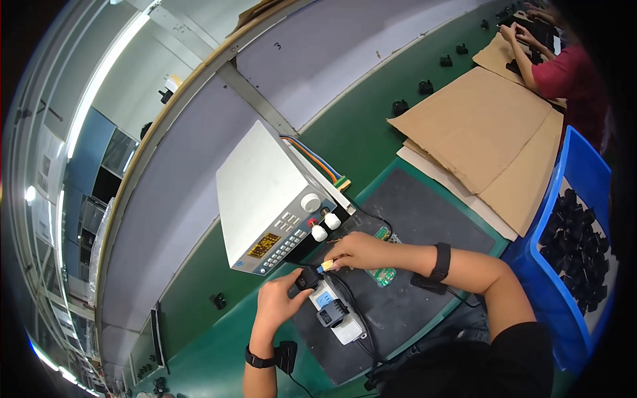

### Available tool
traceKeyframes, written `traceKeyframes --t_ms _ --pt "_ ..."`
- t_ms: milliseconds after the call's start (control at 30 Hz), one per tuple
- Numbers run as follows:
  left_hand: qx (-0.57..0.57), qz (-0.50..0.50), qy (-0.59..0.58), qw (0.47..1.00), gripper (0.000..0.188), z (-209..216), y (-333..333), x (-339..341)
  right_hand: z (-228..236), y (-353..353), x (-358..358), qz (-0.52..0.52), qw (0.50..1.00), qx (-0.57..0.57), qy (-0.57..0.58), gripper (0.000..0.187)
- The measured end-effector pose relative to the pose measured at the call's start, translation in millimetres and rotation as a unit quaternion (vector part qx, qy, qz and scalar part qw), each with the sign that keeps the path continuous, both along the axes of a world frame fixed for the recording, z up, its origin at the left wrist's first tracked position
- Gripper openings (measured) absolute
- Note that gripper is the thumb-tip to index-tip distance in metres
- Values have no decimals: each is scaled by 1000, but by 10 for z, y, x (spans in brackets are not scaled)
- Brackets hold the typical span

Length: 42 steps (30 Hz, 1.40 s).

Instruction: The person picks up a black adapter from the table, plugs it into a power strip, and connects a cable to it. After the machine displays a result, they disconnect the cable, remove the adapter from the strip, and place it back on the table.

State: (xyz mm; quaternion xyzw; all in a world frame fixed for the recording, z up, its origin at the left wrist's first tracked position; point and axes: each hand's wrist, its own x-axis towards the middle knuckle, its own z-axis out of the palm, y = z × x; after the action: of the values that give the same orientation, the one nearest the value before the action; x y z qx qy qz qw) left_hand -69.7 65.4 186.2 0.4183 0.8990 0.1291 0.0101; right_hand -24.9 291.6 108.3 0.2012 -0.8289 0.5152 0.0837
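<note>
My left hand [277, 302] is closed round a small black power adapter [307, 278] at the far end of a white power strip [350, 330]. In my right hand [361, 251], thumb and fingers pinch a yellow-and-blue plug [326, 266] against the adapter's side. Whether the plug is fully seated I cannot tell. A second black adapter [332, 314] sits on the strip nearer to me. Partly under my right hand lies a green circuit board [383, 275]. Black cable [355, 302] runs along the strip's right side.
Behind my hands stands a grey bench instrument [272, 192] with a lit display and white knobs. A dark mat [424, 205] covers the green bench. Cardboard sheets [484, 126] lie at right, near a blue bin [534, 255] of black parts. Another person [570, 79] works at the far right.
</note>
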Motion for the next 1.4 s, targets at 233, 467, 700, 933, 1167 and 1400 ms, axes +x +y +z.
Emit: traceKeyframes --t_ms 233,467,700,933,1167,1400 --pt "37 -8 -3 999 46 -76 -57 -12 19 -22 -13 -14 999 18 -23 20" --pt "34 0 -22 999 45 -53 -44 13 -70 -103 32 -38 999 4 -6 19" --pt "43 -12 -11 999 44 -97 -52 15 44 -50 -150 25 991 119 50 24" --pt "64 -107 214 969 60 121 -170 378 153 -75 243 -119 859 299 397 28" --pt "-38 -73 150 985 51 -88 -36 819 -67 -201 884 47 909 413 2 49" --pt "4 -55 112 992 39 -127 -52 707 -287 -225 943 14 904 423 62 49"
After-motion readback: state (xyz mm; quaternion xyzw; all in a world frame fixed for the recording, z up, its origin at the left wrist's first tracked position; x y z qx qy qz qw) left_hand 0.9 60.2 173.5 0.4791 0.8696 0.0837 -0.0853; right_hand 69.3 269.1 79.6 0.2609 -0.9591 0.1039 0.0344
